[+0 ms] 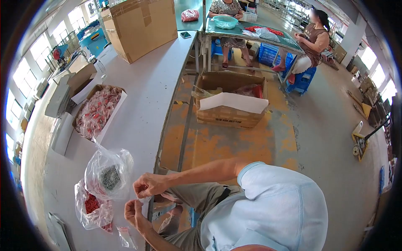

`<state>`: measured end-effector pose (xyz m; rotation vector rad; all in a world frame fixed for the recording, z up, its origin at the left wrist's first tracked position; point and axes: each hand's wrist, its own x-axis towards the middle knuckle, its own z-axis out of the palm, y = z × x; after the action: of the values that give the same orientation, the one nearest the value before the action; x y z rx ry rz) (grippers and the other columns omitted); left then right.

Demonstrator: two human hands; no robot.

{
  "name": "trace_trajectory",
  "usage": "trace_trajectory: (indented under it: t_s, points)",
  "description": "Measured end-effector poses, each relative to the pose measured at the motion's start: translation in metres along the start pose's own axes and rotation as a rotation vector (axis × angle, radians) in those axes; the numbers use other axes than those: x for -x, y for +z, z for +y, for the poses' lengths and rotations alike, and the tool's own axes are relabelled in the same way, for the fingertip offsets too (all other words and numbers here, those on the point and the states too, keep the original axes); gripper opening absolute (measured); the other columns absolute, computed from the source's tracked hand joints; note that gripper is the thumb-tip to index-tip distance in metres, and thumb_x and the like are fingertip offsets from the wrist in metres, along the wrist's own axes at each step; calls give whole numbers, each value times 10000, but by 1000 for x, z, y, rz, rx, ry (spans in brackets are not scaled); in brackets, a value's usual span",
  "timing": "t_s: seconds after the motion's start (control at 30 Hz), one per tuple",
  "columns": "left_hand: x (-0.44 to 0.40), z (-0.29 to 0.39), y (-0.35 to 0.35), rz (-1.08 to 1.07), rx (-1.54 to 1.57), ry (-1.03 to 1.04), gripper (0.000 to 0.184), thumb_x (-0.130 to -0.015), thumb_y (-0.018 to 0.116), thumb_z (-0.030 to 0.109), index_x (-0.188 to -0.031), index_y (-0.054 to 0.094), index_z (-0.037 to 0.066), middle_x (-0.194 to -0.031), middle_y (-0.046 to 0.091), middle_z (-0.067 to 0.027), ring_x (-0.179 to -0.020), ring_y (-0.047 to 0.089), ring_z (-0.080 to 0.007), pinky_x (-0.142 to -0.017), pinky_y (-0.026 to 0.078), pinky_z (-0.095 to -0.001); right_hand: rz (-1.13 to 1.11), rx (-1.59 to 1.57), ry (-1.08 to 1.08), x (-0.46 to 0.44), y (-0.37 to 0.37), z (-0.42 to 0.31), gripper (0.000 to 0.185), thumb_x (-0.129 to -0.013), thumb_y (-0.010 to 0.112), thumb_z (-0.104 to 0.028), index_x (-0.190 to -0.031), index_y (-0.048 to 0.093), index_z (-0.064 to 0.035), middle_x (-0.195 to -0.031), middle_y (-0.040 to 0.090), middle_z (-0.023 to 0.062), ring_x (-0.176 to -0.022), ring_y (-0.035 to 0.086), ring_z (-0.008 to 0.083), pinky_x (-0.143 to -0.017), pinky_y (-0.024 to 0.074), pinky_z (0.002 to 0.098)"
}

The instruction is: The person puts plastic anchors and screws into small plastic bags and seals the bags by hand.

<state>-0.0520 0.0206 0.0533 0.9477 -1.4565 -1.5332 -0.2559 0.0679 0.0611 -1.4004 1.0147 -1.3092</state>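
Observation:
My right hand (151, 185) is closed in a pinch at the table's near edge. Just below it in the head view, my left hand (135, 213) is also closed, fingertips together. A scrap of clear plastic (145, 200), seemingly a small bag, shows between them; what the right fingertips hold is too small to make out. Beside the hands on the table lies an open clear bag of grey metal screws or nails (109, 178). Another clear bag with small red pieces (92, 203) overlaps it. A small flat plastic bag (125, 237) lies near my left hand.
On the white table (138, 92) stand a box of red-and-clear packets (100, 111), a large carton (142, 29) and a phone (185, 34). An open carton (230, 117) sits on the floor. Two people sit at a green table (234, 31). A pallet jack (359, 144) is at right.

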Motion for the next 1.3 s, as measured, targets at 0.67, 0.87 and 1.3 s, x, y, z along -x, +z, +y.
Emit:
trace_trajectory:
  t_s: [0.67,0.87,1.3]
  points:
    - [5,-11,-2,-23,100,-21,80,-943,696,73,-962,656,6,-828,638,-25,-774,591,-111,-762,473,-255,-20,-140,98,20,-4,14,115,-931,693,-116,-928,692,-1,-782,673,16,-739,601,85,-660,491,273]
    - [6,-4,1,-61,-36,23,26,-925,680,29,-924,657,15,-815,628,-18,-771,581,-105,-752,460,-247,-23,72,54,22,-1,8,157,-934,697,-158,-959,699,-3,-791,686,25,-742,619,97,-662,504,287]
    - [7,-11,3,-68,192,-14,78,-992,651,83,-995,640,6,-844,634,-26,-777,591,-103,-715,476,-217,-7,-121,136,30,-4,12,145,-960,675,-156,-927,665,-15,-775,642,-9,-711,568,67,-631,466,262]
